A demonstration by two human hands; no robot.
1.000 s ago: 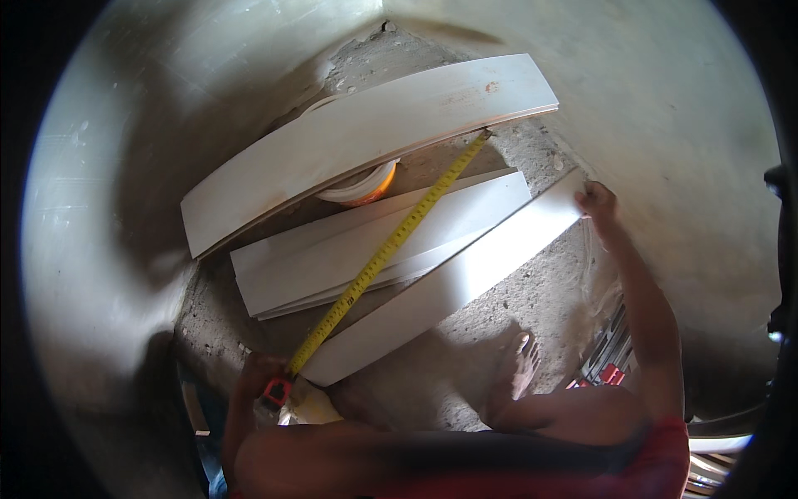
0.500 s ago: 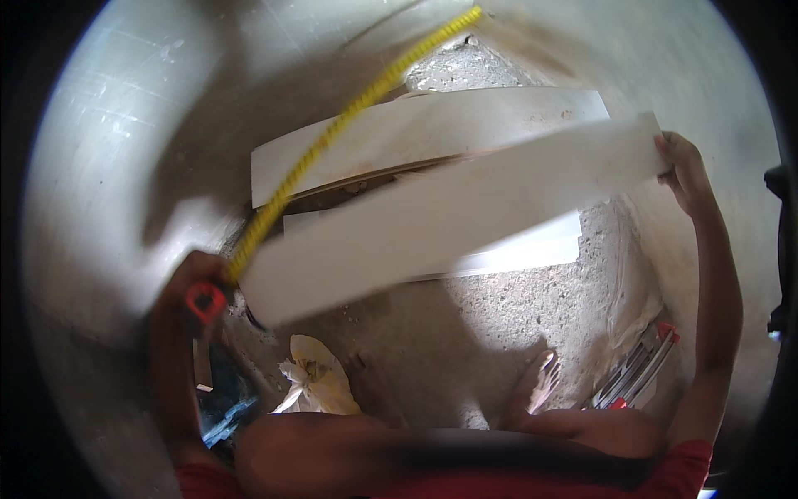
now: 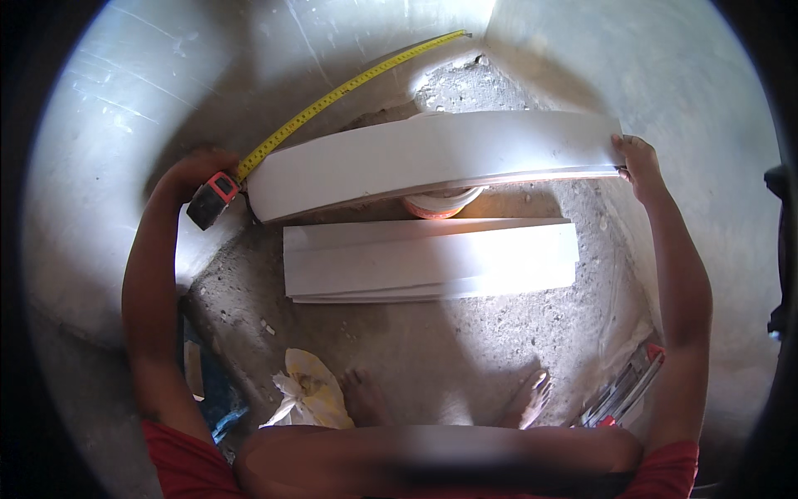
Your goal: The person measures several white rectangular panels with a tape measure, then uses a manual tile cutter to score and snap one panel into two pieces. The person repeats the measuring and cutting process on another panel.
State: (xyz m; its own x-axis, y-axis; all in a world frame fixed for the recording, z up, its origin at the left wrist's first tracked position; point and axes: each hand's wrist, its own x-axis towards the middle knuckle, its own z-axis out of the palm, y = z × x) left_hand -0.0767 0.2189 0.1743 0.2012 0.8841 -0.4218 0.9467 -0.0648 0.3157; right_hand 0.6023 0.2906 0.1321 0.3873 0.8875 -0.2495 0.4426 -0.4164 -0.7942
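Note:
My left hand [image 3: 199,169] is closed around a red and black tape measure [image 3: 214,200], beside the left end of a long white board [image 3: 432,154]. Its yellow blade [image 3: 345,89] is drawn out and slants up to the right beyond the board. At the other end, my right hand [image 3: 638,162] pinches the board's edge between thumb and fingers. This board lies across the top of a round bucket [image 3: 436,206], apparently over another board. I cannot tell whether my left fingers also touch the board.
Several shorter white boards [image 3: 416,262] lie stacked on the rough concrete floor [image 3: 374,333]. By my feet are a pale plastic bag [image 3: 312,391] at left and red-and-grey metal tools [image 3: 623,387] at right. Smooth grey walls [image 3: 108,166] close in on both sides.
Both hands have moved the white board away from me, from a slanted hold in the air onto the bucket. The tape measure went along with my left hand, its blade still out.

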